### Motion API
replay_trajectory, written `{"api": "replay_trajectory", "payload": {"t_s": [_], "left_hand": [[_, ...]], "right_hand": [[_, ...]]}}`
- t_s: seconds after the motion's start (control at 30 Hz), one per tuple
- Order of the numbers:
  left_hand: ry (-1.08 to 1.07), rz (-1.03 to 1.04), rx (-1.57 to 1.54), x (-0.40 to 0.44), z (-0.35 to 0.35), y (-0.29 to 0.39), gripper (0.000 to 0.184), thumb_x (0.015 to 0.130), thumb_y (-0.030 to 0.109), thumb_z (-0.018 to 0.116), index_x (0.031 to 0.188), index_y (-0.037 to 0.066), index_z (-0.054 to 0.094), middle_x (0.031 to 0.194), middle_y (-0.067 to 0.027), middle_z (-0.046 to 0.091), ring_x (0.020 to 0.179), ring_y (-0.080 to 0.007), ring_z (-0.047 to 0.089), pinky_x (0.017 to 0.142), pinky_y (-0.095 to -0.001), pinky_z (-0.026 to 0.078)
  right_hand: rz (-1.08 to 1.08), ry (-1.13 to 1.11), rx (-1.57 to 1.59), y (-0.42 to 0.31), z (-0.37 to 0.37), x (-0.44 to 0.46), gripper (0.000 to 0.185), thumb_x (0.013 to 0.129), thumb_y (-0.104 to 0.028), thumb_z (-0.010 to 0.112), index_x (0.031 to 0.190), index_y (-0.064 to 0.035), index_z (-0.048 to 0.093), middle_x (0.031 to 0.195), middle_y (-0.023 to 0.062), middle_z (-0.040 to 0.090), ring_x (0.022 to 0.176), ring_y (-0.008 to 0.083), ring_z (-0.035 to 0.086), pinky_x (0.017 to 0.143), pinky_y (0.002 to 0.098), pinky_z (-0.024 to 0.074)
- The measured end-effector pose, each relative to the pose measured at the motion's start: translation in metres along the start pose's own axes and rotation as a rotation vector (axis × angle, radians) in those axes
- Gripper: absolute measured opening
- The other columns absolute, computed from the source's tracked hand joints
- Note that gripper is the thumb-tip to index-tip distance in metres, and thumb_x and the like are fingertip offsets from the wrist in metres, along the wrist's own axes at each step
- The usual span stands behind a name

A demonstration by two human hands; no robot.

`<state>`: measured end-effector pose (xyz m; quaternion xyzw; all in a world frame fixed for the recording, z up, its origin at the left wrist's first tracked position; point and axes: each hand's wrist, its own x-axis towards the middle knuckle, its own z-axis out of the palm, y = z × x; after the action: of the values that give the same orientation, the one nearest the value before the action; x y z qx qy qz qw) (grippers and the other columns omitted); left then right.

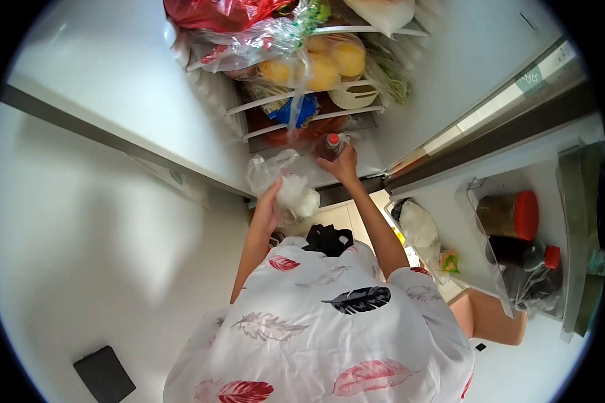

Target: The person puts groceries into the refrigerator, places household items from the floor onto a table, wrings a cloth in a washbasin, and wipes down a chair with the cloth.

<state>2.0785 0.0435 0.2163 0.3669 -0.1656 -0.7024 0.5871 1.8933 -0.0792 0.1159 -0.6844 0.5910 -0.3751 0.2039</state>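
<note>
My left hand [269, 205] is closed on a translucent white plastic bag [296, 198] with something white inside, in front of the fridge's lower part. Its loose top spreads up and to the left. To the right, my right hand [343, 164] has its fingers wrapped round a clear bottle with a red cap [333, 140], at the bottom of the fridge compartment. The bottle's lower part is hard to make out. Just above it is a wire shelf [302, 121], with a blue packet [298, 109] and a cream slotted basket [353, 96] nearby.
Higher shelves hold bagged yellow fruit [323, 67], a red bag [222, 13] and leafy greens [390, 70]. The open right door [457, 235] carries a rack with a red-lidded jar [511, 215] and a dark red-capped bottle [524, 254]. Another door panel [114, 201] stands at left.
</note>
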Motion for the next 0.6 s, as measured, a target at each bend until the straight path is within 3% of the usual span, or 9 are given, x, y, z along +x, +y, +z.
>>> {"api": "replay_trajectory", "payload": {"t_s": [0.03,0.1,0.2,0.23,0.3,0.4,0.5,0.53,0.6], "left_hand": [[-0.005,-0.009,0.005,0.002,0.003,-0.001,0.035,0.084,0.023,0.05,0.112,0.002,0.047,0.109,-0.0104,0.053,0.104,-0.0205,0.049,0.09,-0.0331,0.036],[0.012,0.033,-0.015,0.005,0.006,-0.003,0.034,0.085,0.022,0.049,0.112,0.002,0.047,0.11,-0.0093,0.052,0.104,-0.0199,0.048,0.09,-0.0328,0.036],[0.011,0.06,-0.011,0.017,-0.002,-0.015,0.033,0.086,0.025,0.047,0.111,0.003,0.048,0.107,-0.0093,0.054,0.104,-0.0199,0.048,0.091,-0.0338,0.034],[-0.01,0.028,-0.005,0.017,0.0,-0.018,0.033,0.086,0.025,0.047,0.111,0.003,0.048,0.107,-0.0093,0.054,0.104,-0.0199,0.048,0.091,-0.0338,0.034],[-0.046,-0.044,0.062,0.018,0.007,-0.021,0.031,0.085,0.02,0.049,0.111,0.002,0.049,0.109,-0.0075,0.053,0.102,-0.0191,0.049,0.089,-0.0319,0.036],[-0.114,-0.099,0.201,0.02,0.018,-0.036,0.032,0.085,0.021,0.049,0.11,0.002,0.049,0.108,-0.0079,0.053,0.101,-0.0191,0.049,0.089,-0.0309,0.036],[-0.26,-0.199,0.315,0.021,0.039,-0.044,0.036,0.085,0.024,0.048,0.112,0.001,0.048,0.11,-0.0085,0.053,0.102,-0.019,0.049,0.089,-0.0304,0.035],[-0.395,-0.249,0.335,0.023,0.047,-0.048,0.038,0.085,0.026,0.047,0.113,0.0,0.048,0.111,-0.0087,0.052,0.103,-0.0191,0.048,0.09,-0.0302,0.035],[-0.402,-0.342,0.41,0.029,0.046,-0.074,0.04,0.085,0.028,0.046,0.114,-0.001,0.047,0.113,-0.0095,0.051,0.105,-0.0196,0.047,0.091,-0.0298,0.034]], "right_hand": [[0.009,0.007,-0.002,-0.004,-0.006,-0.003,0.096,0.055,-0.035,0.076,0.123,0.0041,0.021,0.115,0.0252,0.04,0.108,0.0384,0.039,0.09,0.0445,0.0321],[0.369,-0.111,-0.126,-0.024,-0.03,-0.013,0.107,0.057,-0.04,0.074,0.128,0.0061,0.008,0.121,0.0285,0.034,0.112,0.0406,0.035,0.092,0.047,0.029],[0.386,-0.047,-0.124,-0.039,-0.052,-0.037,0.106,0.061,-0.039,0.071,0.129,0.0081,0.005,0.126,0.0315,0.026,0.115,0.0412,0.032,0.094,0.0448,0.0286],[0.29,-0.005,-0.13,-0.037,-0.052,-0.044,0.095,0.068,-0.038,0.066,0.129,0.008,0.009,0.128,0.0326,0.024,0.118,0.04,0.03,0.096,0.0419,0.0276],[0.266,-0.121,0.321,-0.041,-0.06,-0.059,0.087,0.074,-0.037,0.062,0.129,0.0075,0.012,0.123,0.0241,0.033,0.114,0.0296,0.035,0.094,0.0356,0.0297],[0.307,-0.703,0.758,-0.06,-0.091,-0.077,0.065,0.079,-0.026,0.058,0.13,-0.0031,0.025,0.127,0.0121,0.034,0.11,0.0212,0.039,0.089,0.0306,0.0345],[0.422,-0.555,0.815,-0.053,-0.11,-0.102,0.068,0.075,-0.034,0.061,0.128,-0.0041,0.031,0.123,0.0119,0.04,0.095,0.0189,0.048,0.079,0.0305,0.0419],[0.46,-0.516,0.851,-0.046,-0.118,-0.109,0.069,0.072,-0.031,0.063,0.127,-0.0024,0.032,0.124,0.0128,0.04,0.098,0.018,0.048,0.079,0.0274,0.0416],[0.535,-0.534,0.767,-0.035,-0.144,-0.124,0.066,0.073,-0.025,0.064,0.126,-0.0011,0.033,0.115,0.0109,0.047,0.094,0.0157,0.05,0.077,0.0269,0.0426]]}}
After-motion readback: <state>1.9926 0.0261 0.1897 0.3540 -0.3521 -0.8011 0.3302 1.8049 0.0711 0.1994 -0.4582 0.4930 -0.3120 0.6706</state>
